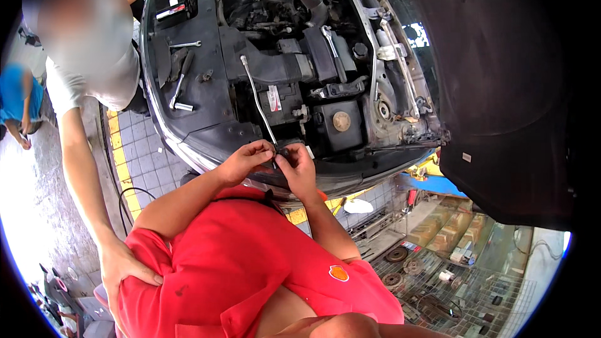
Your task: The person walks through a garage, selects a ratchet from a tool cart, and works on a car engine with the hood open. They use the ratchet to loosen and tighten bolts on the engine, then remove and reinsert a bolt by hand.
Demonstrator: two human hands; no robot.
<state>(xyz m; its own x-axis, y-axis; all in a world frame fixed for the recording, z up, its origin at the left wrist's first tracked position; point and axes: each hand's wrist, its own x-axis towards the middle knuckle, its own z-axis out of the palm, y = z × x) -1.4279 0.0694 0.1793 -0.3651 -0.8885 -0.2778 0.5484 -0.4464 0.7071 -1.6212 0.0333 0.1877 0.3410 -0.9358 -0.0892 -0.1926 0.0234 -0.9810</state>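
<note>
Both my hands meet over the near fender edge of an open engine bay (294, 62), fingers pinched together. My left hand (249, 161) and my right hand (299, 172) close on a small dark part (281, 151); its kind is mostly hidden by the fingers. A long chrome ratchet (256, 97) slants over the battery (285, 103), its lower end reaching my fingertips. Whether my left fingers also grip that end, I cannot tell. To the right of the battery sits a black reservoir with a tan cap (341, 121).
On the front panel lie a ratchet with a socket (181, 81), a combination wrench (186, 44) and small boxes (172, 9). Another ratchet (335, 56) rests in the bay. A co-worker's hand (128, 266) touches my left shoulder. The raised hood (494, 75) hangs at right.
</note>
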